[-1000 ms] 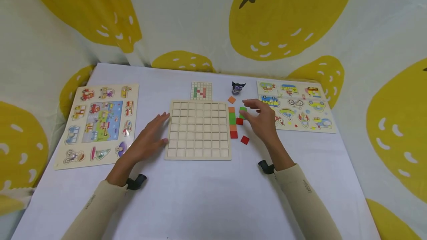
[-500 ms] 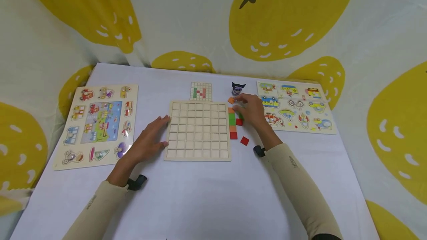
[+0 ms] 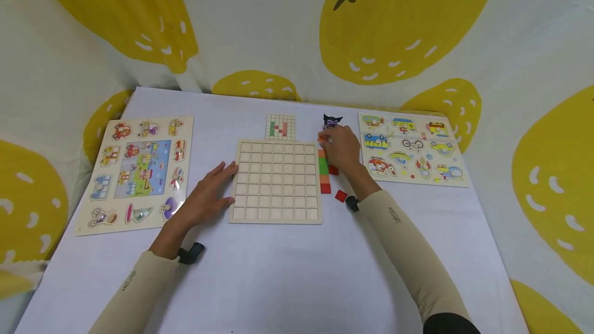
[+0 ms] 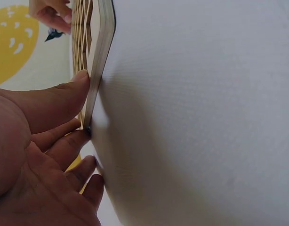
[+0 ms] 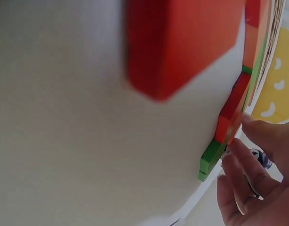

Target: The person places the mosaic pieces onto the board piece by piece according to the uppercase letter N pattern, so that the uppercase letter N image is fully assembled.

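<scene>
In the head view, my left hand [image 3: 206, 197] rests at the left edge of the pale wooden grid board [image 3: 233, 195], its fingers extended and spread. The left wrist view has the thumb and fingertips touching the board's side. My right hand [image 3: 343, 148] is beyond the board's upper right corner, thumb and fingers pinching an orange square tile [image 3: 321, 138], partly covered by the fingertips. A column of orange, green and red tiles [image 3: 323, 166] lies along the board's right edge. Loose red tiles [image 3: 341, 196] lie nearby; a green tile [image 5: 210, 157] shows in the right wrist view.
A small pattern card [image 3: 280, 127] touches the board's far edge. A dark figurine [image 3: 331, 120] stands just behind the right hand. Vehicle peg puzzles lie on both sides, one left [image 3: 139, 174] and one right [image 3: 413, 148]. A fruit-printed cloth hangs behind the table.
My right hand has moved left and away from me, from beside the green tile to the orange tile near the figurine. The left hand has stayed at the board's edge.
</scene>
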`<action>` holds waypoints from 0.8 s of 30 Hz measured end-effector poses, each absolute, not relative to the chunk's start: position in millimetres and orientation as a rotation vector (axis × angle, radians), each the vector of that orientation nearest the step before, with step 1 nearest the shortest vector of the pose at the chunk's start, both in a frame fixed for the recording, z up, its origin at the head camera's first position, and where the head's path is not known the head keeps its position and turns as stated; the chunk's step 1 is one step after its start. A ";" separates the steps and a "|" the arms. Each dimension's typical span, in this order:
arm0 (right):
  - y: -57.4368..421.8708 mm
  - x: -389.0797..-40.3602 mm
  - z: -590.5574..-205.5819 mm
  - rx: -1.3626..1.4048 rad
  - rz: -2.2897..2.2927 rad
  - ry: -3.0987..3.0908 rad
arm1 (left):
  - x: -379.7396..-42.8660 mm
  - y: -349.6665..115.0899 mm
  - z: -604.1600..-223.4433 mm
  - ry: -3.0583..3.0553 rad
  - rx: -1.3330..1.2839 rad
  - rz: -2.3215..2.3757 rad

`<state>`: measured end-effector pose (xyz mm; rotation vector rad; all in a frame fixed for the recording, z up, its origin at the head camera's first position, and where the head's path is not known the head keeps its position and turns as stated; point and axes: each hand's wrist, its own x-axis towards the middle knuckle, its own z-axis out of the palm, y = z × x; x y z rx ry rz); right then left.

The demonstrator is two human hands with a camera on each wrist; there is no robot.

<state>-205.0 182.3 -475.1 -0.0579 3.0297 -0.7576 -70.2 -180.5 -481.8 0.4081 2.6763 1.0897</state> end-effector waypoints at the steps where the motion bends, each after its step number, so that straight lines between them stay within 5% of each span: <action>1: 181.8 -205.2 -474.8 -0.058 -0.746 3.031 | -70.1 -180.1 -481.5 2.678 0.409 1.088; 24: 199.2 -203.7 -471.7 0.049 -0.829 2.936 | -70.6 -179.8 -484.2 2.682 0.378 1.059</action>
